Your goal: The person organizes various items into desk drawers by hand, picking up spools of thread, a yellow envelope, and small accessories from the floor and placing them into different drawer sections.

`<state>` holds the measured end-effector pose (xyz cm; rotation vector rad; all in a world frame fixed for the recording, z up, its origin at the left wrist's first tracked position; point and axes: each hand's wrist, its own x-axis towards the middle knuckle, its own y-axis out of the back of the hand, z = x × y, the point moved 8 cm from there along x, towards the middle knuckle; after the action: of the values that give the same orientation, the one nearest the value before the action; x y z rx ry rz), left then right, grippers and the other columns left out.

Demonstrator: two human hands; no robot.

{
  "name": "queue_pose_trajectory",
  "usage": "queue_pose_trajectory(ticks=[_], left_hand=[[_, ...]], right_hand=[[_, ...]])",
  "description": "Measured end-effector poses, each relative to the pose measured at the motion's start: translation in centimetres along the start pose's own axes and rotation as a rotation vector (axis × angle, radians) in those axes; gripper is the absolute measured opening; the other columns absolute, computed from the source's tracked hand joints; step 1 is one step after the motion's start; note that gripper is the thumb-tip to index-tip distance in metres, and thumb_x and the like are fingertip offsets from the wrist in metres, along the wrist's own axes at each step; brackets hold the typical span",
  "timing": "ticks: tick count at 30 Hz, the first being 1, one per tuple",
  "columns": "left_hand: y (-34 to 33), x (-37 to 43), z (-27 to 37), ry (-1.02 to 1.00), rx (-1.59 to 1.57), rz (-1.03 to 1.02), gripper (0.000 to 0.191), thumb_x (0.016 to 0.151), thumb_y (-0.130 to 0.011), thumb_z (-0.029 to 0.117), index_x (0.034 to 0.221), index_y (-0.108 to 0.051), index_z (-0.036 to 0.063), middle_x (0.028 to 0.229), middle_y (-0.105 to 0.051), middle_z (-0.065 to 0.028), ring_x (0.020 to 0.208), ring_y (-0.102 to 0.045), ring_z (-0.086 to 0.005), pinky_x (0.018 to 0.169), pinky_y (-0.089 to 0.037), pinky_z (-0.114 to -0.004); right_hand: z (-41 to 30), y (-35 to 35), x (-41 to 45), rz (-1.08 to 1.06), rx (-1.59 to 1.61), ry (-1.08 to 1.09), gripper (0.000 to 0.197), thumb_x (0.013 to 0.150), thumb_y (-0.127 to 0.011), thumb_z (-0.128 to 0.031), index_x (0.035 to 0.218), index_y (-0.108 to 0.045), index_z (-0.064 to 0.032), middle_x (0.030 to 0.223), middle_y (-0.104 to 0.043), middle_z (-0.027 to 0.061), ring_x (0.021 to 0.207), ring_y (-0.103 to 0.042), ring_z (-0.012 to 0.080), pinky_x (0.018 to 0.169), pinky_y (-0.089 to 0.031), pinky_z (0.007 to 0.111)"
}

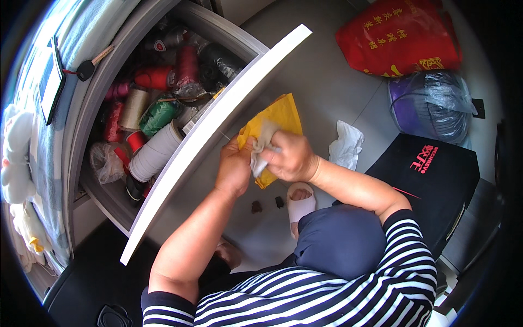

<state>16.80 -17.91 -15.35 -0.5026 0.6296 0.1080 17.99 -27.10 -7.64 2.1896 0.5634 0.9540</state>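
Note:
My left hand (pixel 235 167) grips the near left edge of a yellow packet or envelope (pixel 282 114) beside the front of an open drawer. A crumpled beige and white cloth (pixel 265 141) is held in my right hand (pixel 288 157), whose fingers are curled against the yellow packet and slightly blurred. Whether the cloth is a rag or a glove cannot be told. Left of my hands, the drawer (pixel 220 114) holds spools of thread, among them a large grey-white cone (pixel 155 151), a green spool in plastic (pixel 159 116) and several red ones.
Crumpled white paper or plastic (pixel 346 143) lies on the floor beyond my right forearm. A black box (pixel 421 171), a plastic-wrapped bundle (pixel 433 106) and a red bag (pixel 400 39) stand at the right. Two small dark pieces lie near my slippered foot. A phone (pixel 52 81) rests on the bed.

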Motion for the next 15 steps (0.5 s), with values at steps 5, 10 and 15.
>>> queue_pose_trajectory(ticks=[5,10,15], left_hand=[[0.4,-1.1,-1.3,0.098,-0.053,-0.013,0.023,0.089,-0.044,0.012,0.107,-0.051,-0.0013,0.098,-0.058,-0.0068,0.086,-0.054,-0.0121,0.076,-0.043,-0.026],[0.8,-1.9,-2.5,0.212,0.034,-0.176,0.020,0.085,-0.048,0.007,0.103,-0.056,0.0016,0.100,-0.057,-0.0100,0.092,-0.054,-0.0157,0.081,-0.041,-0.026],[-2.2,-4.1,4.0,-0.655,0.785,-0.227,0.016,0.073,-0.058,0.002,0.086,-0.062,0.0091,0.104,-0.043,-0.0146,0.097,-0.045,-0.0255,0.083,-0.037,-0.030]], right_hand=[[8.2,2.3,-1.9,0.188,-0.014,-0.448,0.025,0.064,-0.048,0.000,0.088,-0.054,-0.0001,0.081,-0.052,0.0151,0.077,-0.053,0.0297,0.069,-0.044,0.034],[14.0,1.9,-5.4,0.216,0.917,-0.961,0.026,0.068,-0.046,0.000,0.093,-0.054,-0.0001,0.082,-0.058,0.0067,0.069,-0.055,0.0156,0.065,-0.044,0.026],[5.3,-2.5,-2.6,-0.439,1.213,-0.806,0.028,0.078,-0.046,-0.004,0.105,-0.049,0.0013,0.090,-0.057,0.0055,0.078,-0.053,0.0112,0.071,-0.044,0.025]])
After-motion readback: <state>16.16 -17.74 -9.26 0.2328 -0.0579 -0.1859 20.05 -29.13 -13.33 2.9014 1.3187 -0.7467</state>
